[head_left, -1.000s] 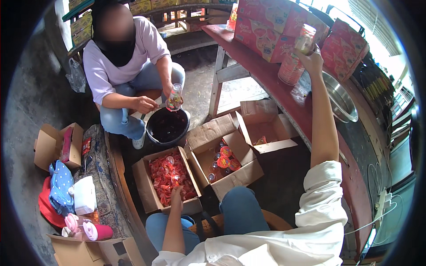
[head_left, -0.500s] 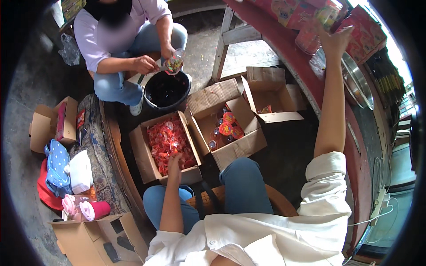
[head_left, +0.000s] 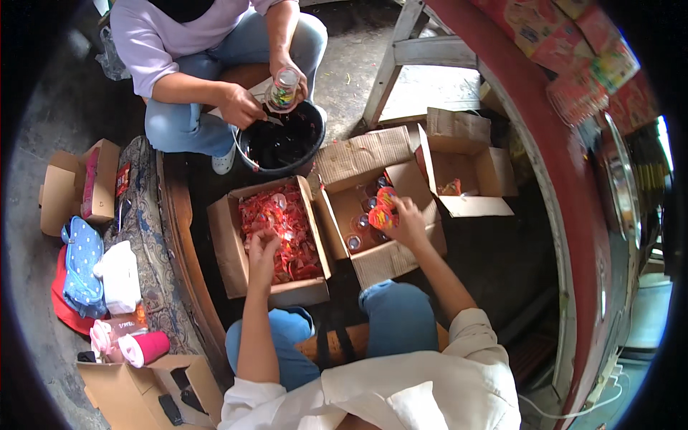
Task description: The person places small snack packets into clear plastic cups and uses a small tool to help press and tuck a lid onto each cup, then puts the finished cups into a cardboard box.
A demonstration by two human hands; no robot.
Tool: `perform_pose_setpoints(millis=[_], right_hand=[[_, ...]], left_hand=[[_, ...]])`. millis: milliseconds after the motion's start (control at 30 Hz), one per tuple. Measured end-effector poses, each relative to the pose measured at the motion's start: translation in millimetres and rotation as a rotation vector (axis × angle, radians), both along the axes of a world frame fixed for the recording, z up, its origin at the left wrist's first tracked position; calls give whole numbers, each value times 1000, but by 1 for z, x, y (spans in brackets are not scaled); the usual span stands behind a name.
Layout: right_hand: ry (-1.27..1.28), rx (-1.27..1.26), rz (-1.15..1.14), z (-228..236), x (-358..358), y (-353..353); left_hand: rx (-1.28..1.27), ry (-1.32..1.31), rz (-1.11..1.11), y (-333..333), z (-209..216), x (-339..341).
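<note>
My left hand [head_left: 263, 249] hovers over the near-left part of an open cardboard box [head_left: 231, 261] heaped with red plastic scraps and clear cup pieces [head_left: 294, 240]. Its fingers are bent together, and anything between them is too small to make out. My right hand [head_left: 410, 226] reaches into the neighbouring cardboard box [head_left: 390, 264] and grips a plastic cup with a red and yellow printed lid [head_left: 385, 218]. Beside it in that box sit several clear cups with dark contents [head_left: 354, 242]. My fingers partly hide the gripped cup.
A person opposite holds a clear cup [head_left: 284, 87] and a small blade-like tool over a black bucket [head_left: 283, 143]. Another open carton [head_left: 466, 172] stands at the right, below a red table edge [head_left: 527, 118]. Bags and a pink cup [head_left: 147, 347] line the left bench.
My right hand has come down from the red packs at the upper right to the middle box. My left hand has shifted slightly left and up over the scraps.
</note>
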State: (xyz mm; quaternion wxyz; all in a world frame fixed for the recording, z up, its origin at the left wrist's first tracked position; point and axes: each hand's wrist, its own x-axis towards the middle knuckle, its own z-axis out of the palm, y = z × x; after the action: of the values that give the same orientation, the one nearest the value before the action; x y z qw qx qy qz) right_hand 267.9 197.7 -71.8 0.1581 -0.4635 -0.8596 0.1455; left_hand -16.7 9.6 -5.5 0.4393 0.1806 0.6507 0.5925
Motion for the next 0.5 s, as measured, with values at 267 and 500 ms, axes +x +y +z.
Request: perform_pose_setpoints(millis=[267,500], right_hand=[[-229,-256,-266,-120,2,-2],[-322,-155,-167,-144,-12,18]], left_hand=[[-53,192,-194,4,-4,14],[-80,149,-211,10,-8,20]])
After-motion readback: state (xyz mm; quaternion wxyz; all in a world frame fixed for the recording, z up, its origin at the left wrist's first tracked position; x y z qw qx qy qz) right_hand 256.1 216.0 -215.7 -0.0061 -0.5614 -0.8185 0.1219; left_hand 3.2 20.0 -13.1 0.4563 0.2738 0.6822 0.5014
